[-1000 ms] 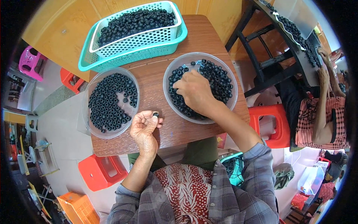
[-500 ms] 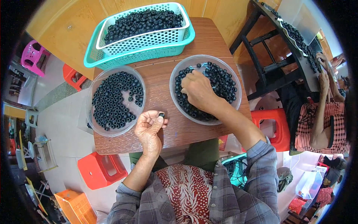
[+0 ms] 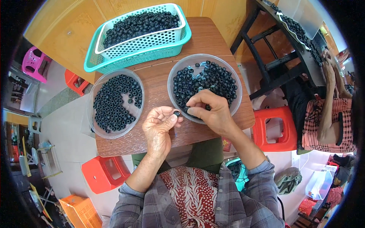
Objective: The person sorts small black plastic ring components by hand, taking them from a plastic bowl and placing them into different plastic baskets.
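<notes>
My left hand [image 3: 159, 127] pinches a small black ring-shaped piece [image 3: 176, 113] between thumb and fingertips, above the table's front part. My right hand [image 3: 213, 113] is over the near edge of the right round tub [image 3: 239, 91], thumb and forefinger closed together. What they hold, if anything, is too small to make out. In that tub lie many black rounded pieces [image 3: 224, 83], with some shiny pale-blue bits [image 3: 197, 76] among them. The left round tub [image 3: 91, 114] holds many black rings [image 3: 110, 108], their holes showing.
A white perforated basket [image 3: 144, 42] of black pieces sits inside a turquoise basket [image 3: 186, 36] on the wooden table [image 3: 205, 30]. Red stools [image 3: 102, 174] stand near the table. At right, another person's hands [image 3: 330, 72] work at a dark table [image 3: 304, 57] with black pieces.
My right hand has come out of the middle of the right tub toward me and my left hand. The left hand, still pinching its ring-shaped piece, has shifted slightly right.
</notes>
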`<control>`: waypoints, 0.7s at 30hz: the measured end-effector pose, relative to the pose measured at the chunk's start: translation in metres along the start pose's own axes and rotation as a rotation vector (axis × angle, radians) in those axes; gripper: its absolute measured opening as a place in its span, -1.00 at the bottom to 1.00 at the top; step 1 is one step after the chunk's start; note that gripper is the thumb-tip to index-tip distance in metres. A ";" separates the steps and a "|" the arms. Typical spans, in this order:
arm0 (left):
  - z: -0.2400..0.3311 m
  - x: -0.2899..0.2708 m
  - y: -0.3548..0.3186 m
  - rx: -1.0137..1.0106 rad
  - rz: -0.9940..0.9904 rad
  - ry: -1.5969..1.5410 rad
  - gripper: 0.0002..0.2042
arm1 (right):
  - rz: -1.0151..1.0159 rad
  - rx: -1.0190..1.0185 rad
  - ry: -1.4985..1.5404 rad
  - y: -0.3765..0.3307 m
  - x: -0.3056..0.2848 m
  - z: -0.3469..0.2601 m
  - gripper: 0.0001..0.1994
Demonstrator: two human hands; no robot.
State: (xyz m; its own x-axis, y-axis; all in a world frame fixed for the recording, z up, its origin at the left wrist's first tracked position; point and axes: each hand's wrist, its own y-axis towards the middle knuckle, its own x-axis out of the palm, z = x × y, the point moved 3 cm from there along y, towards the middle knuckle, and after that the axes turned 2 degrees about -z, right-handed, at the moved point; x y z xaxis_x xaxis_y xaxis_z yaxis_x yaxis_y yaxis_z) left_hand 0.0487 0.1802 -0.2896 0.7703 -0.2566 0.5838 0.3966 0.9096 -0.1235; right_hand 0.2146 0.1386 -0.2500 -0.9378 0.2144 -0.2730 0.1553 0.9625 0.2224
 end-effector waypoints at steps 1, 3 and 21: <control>-0.001 0.002 -0.001 -0.001 0.000 0.003 -0.83 | 0.002 0.001 0.003 -0.003 0.000 0.000 -0.86; -0.001 0.007 -0.003 -0.008 -0.031 -0.017 -0.83 | 0.010 -0.032 0.025 -0.008 0.001 -0.004 -0.86; -0.003 0.014 -0.017 -0.034 -0.037 -0.035 -0.83 | 0.114 -0.262 -0.140 -0.028 0.010 -0.019 -0.80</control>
State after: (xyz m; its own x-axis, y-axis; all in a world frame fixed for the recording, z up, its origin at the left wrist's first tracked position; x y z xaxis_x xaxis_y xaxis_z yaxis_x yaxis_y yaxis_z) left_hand 0.0547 0.1600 -0.2817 0.7372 -0.2780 0.6159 0.4419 0.8878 -0.1282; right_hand 0.1950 0.1102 -0.2408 -0.8642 0.3568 -0.3547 0.1548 0.8594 0.4873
